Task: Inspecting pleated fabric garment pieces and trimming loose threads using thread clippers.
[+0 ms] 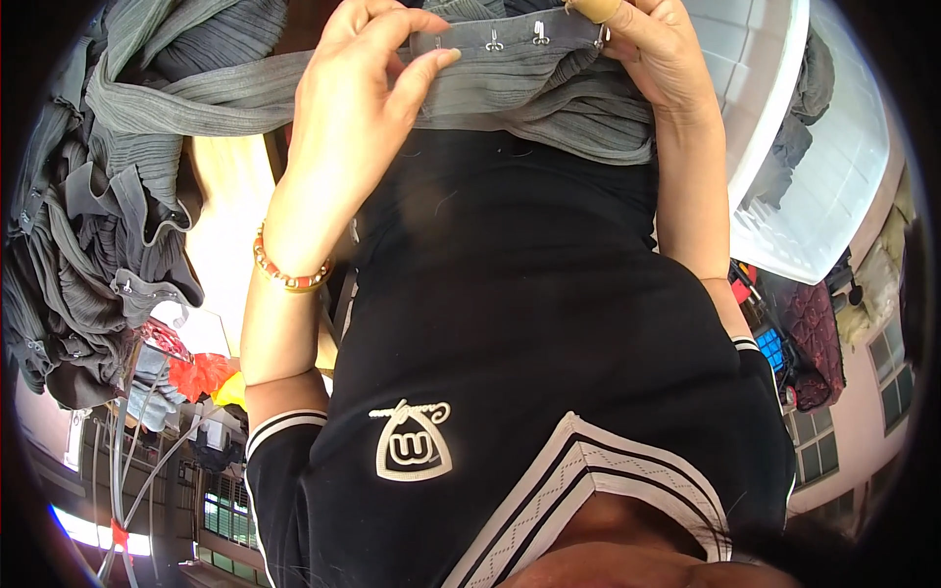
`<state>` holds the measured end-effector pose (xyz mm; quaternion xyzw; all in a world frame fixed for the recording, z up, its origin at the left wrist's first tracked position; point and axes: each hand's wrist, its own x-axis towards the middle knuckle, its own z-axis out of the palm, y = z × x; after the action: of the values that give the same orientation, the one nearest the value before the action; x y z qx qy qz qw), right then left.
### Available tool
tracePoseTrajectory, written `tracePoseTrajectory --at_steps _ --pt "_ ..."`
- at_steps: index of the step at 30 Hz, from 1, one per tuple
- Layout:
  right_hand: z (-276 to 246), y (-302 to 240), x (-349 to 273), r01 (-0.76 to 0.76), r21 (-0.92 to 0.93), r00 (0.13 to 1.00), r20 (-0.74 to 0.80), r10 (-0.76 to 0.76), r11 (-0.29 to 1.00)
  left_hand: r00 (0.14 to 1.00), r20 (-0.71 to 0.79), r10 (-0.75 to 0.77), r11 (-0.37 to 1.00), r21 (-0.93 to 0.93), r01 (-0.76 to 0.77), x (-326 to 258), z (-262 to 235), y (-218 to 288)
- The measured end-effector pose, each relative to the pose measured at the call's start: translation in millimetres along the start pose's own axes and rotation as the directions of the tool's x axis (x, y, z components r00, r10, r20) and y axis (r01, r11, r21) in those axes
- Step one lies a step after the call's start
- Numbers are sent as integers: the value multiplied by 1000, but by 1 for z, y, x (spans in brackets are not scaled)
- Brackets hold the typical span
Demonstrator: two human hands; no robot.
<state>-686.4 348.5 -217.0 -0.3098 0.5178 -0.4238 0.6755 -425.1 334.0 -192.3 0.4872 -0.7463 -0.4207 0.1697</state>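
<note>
A grey pleated garment (559,103) stretches across the top of the view in front of my body. Along its upper edge runs a dark band (470,37) with a row of several small metal hooks (494,42). My left hand (368,88) pinches the band's left end between thumb and fingers; a beaded bracelet circles that wrist. At the other end, my right hand (659,54) grips the band beside the last hook. A tan finger cover (596,9) sits on one of its digits. Some right fingers are hidden behind the cloth.
Grey garments, some with metal hooks, lie heaped (83,255) at the left, next to a bright pale surface (230,206). Close on my right stands a translucent white bin (818,220) with dark cloth (789,142) in it. A metal rack (120,470) is lower left.
</note>
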Motion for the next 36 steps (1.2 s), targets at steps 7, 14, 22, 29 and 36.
tracePoseTrajectory --at_steps 7,14,22,29,36 --pt "5 1 3 38 -168 999 -13 -41 985 999 -1 46 992 120 -46 5 7 -2" --pt "1 19 15 267 117 929 233 -288 956 997 32 67 976 205 -72 8 14 -5" --pt "4 18 15 396 329 813 308 -494 857 995 80 66 964 252 -85 17 20 -10" --pt "9 -19 -9 118 -247 993 60 -106 962 994 53 92 965 240 -102 16 13 -5" --pt "11 -17 -3 227 -635 959 14 -283 738 992 -100 70 994 -74 -78 1 -4 1"
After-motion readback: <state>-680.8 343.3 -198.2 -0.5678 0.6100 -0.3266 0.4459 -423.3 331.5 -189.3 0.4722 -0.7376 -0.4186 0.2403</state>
